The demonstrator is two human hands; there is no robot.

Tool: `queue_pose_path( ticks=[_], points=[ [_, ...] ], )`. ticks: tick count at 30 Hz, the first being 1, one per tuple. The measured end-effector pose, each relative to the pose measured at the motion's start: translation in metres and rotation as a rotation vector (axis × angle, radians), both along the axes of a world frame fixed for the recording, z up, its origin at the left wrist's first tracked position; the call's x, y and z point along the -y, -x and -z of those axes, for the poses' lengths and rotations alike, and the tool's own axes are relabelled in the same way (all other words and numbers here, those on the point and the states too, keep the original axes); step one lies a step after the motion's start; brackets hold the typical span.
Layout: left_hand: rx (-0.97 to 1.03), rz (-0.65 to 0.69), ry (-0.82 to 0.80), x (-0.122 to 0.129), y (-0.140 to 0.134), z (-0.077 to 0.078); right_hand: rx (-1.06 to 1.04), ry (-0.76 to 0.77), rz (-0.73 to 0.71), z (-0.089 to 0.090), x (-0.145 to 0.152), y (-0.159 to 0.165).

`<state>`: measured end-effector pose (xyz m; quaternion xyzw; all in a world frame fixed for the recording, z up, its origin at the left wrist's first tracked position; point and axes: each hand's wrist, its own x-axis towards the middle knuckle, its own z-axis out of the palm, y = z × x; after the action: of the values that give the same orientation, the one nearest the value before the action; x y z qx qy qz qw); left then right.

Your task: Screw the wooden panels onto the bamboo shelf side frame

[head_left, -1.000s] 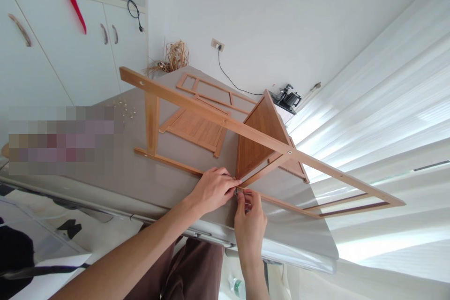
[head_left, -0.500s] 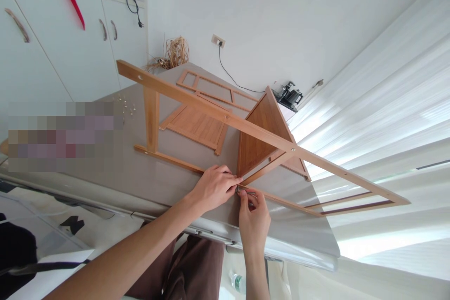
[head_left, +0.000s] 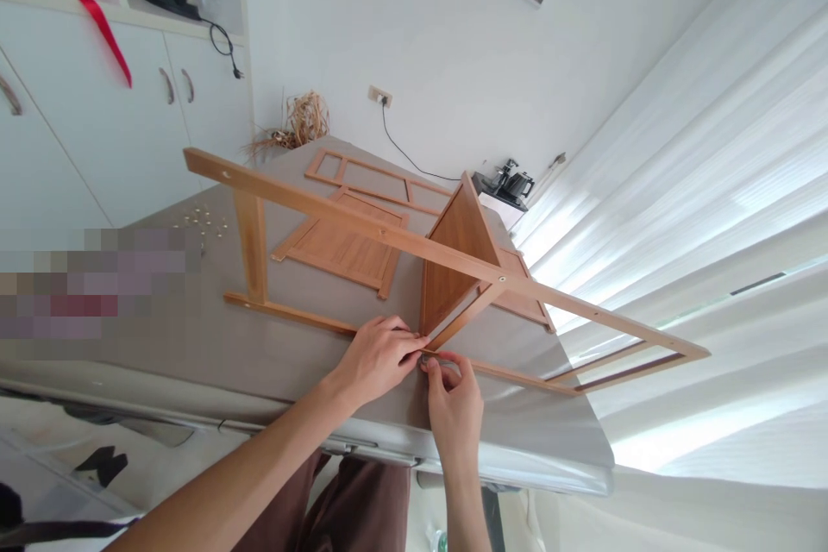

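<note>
Your right hand (head_left: pixel 456 405) is closed in a pinch, thumb and fingertips together on a small metal piece (head_left: pixel 425 357); the fingers hide most of it, so you cannot tell its full shape. The piece sits at the lower rail of the wooden frame (head_left: pixel 336 215), just beside the joint where a crossbar meets that rail.

Your left hand (head_left: pixel 375 360) lies palm down with the fingers bent, its tips touching the frame at the same joint. You cannot tell whether its thumb closes around the rail. The two hands are close together, their fingertips almost meeting.

The frame stands on edge on the grey table (head_left: pixel 259 354), near the side closest to you. Its upper rail slants across the view, and its right end comes out past the table's far right edge in your line of sight. An upright wooden panel (head_left: pixel 466 216) stands behind the joint, running away from you.

Beyond the frame, a slatted panel (head_left: pixel 342 247) and a windowed frame (head_left: pixel 409 190) lie flat; another flat panel (head_left: pixel 527 310) lies to the right of the upright one. Small shiny parts (head_left: pixel 203 222) are scattered at the left. A dried plant bundle (head_left: pixel 307 119) shows at the far corner.
</note>
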<state>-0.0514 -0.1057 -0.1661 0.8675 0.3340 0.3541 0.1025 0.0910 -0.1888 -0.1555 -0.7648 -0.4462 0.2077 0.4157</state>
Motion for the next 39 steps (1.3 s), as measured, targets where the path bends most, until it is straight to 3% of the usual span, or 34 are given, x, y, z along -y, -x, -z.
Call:
queue_pose_path(
  ticks=[22,39],
  points=[
    [-0.07,-0.003,-0.042,0.0013,0.0017,-0.0052,0.005,-0.13,-0.018,0.0047,0.0013,0.0044],
    [-0.088,-0.009,-0.042,0.0013,0.001,-0.0046,-0.003,-0.123,0.012,0.0054,-0.0033,0.0073]
  ],
)
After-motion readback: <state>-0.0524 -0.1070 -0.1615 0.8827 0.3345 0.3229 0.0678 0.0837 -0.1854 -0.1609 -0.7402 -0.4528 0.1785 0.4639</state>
